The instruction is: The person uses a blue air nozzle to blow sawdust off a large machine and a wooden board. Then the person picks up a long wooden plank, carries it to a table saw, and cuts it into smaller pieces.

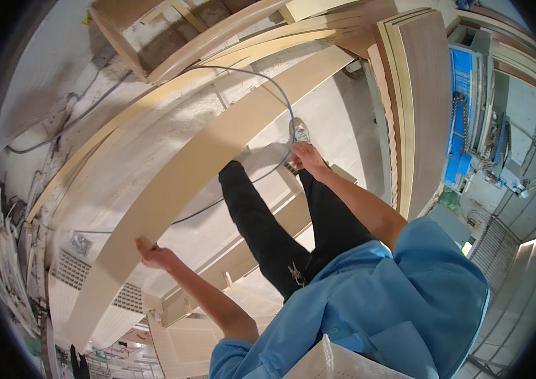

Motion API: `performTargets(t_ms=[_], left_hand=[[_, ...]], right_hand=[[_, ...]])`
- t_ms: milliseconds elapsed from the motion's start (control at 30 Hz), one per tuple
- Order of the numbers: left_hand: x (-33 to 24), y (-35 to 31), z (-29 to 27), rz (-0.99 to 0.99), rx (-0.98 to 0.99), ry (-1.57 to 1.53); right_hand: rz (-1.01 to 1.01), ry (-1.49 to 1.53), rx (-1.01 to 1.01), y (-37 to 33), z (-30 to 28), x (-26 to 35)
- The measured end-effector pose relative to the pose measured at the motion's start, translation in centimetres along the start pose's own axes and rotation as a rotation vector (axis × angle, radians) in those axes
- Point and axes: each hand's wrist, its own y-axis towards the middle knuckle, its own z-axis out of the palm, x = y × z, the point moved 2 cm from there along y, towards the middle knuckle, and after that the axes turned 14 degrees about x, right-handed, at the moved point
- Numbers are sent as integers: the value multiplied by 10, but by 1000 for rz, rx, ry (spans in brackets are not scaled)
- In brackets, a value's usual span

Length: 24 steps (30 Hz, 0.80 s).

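Evidently the left hand (156,256) pinches the near edge of the board (192,158), which slants before the legs (252,221); the right hand (308,156) closes round the hose (287,101). Tugging that hose, looped across the board, could snag or scuff it.

Left forearm (208,294) and right forearm (366,205) slant forward-left.
Left hand (154,256) pinches, partly hidden; right hand (308,158), farther forward, curls closed with its back upward.

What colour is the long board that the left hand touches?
The long board is plain pale beige, seen best in the head view.
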Motion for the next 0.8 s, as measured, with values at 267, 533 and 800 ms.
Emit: performTargets(t_ms=[267,533,800], left_hand=[[-181,-76,-126,245,98,-8],[-298,-113,-182,563,-34,467],[-505,-160,-192,831,-48,-158]], right_hand=[[61,697,230,-17,78,44],[55,1007,138,-35,193,41],[-16,1152,625,-201,277,103]])
